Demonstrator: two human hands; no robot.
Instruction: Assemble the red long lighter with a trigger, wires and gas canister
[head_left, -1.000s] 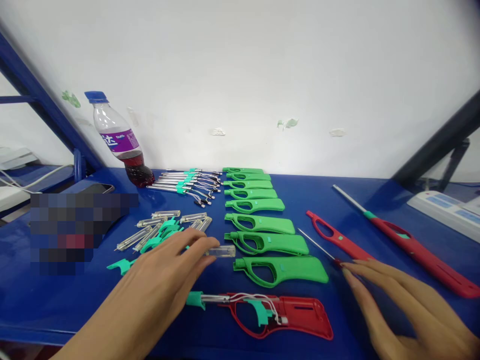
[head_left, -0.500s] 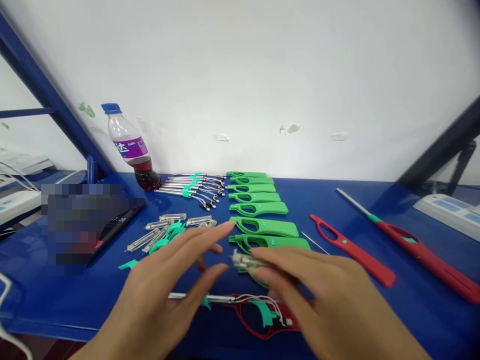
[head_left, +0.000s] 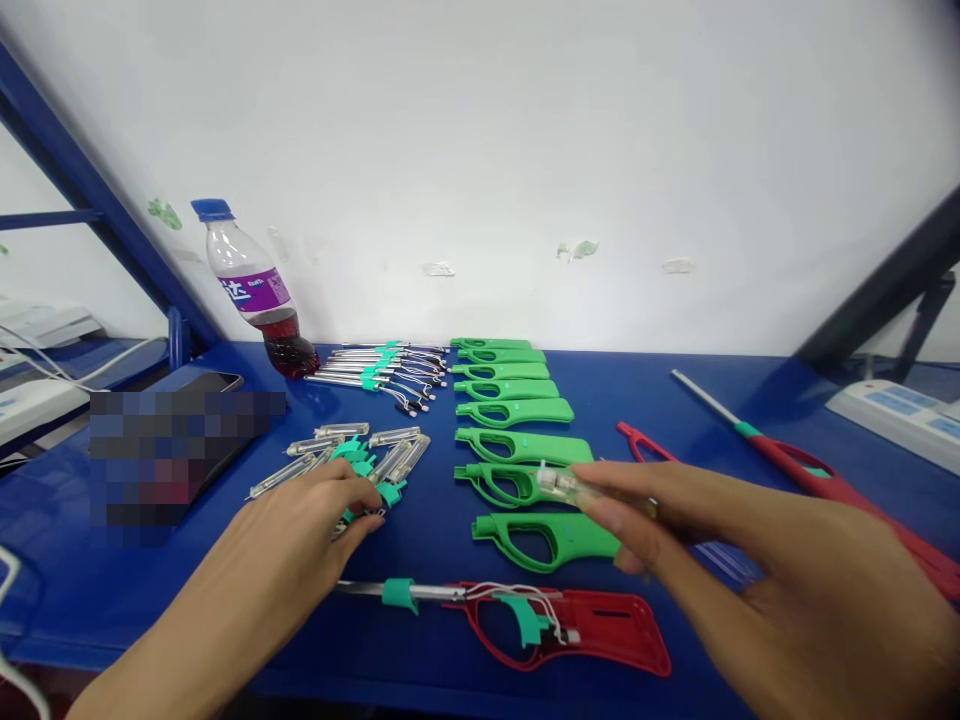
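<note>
Blue table point(head_left: 634, 390): overlain by all parts.
Right hand point(head_left: 780, 570): extended from four o'clock; thumb and fingers clamped on clear tank.
Left hand point(head_left: 300, 520): lowered at eight o'clock, fingers curled, tips close together by teal pieces point(head_left: 392, 492); grip hidden.
Red casing point(head_left: 619, 625): laid at five o'clock.
Clear tank point(head_left: 559, 482): held above green casings point(head_left: 525, 447), nozzle toward ten o'clock.

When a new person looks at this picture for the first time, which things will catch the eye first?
Probably the bright green handle shells, lined up one behind another at the middle of the blue table. Nearest the viewer, an open red shell with white wires stands out, and above it to the right the right hand pinches a small clear tube.
</note>
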